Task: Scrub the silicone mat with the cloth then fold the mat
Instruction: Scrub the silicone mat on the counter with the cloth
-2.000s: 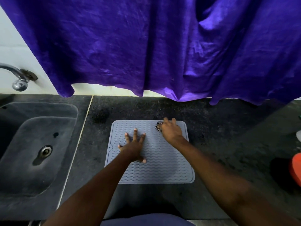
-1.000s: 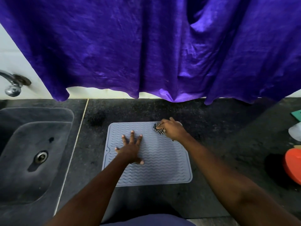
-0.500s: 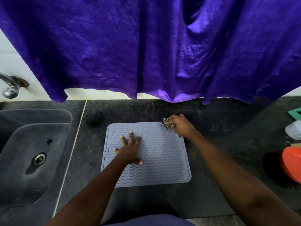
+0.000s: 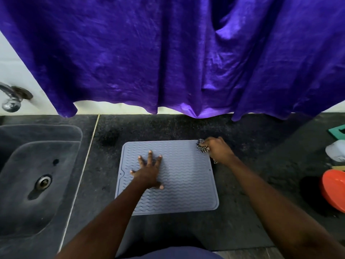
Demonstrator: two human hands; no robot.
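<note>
At counter centre: one silicone mat (image 4: 186, 184), as I see it, flat on the dark counter (image 4: 252, 212).
Mat surface: grey-blue, wavy ribs, raised rim, rounded corners, unfolded.
Cloth count: one checked cloth (image 4: 202, 147), at the mat's 1 o'clock corner.
Right hand (image 4: 219, 151): fingers clamped on the cloth.
Left hand (image 4: 149, 172): fingers spread apart, pressed flat at the mat's 9 o'clock.
Sink (image 4: 37, 174): one, at 9 o'clock.

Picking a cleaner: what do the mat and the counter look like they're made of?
Mat: likely silicone, matte grey-blue, moulded wavy ridges, rounded corners. Counter: seemingly polished stone, perhaps granite; black, speckled, faintly glossy.
</note>
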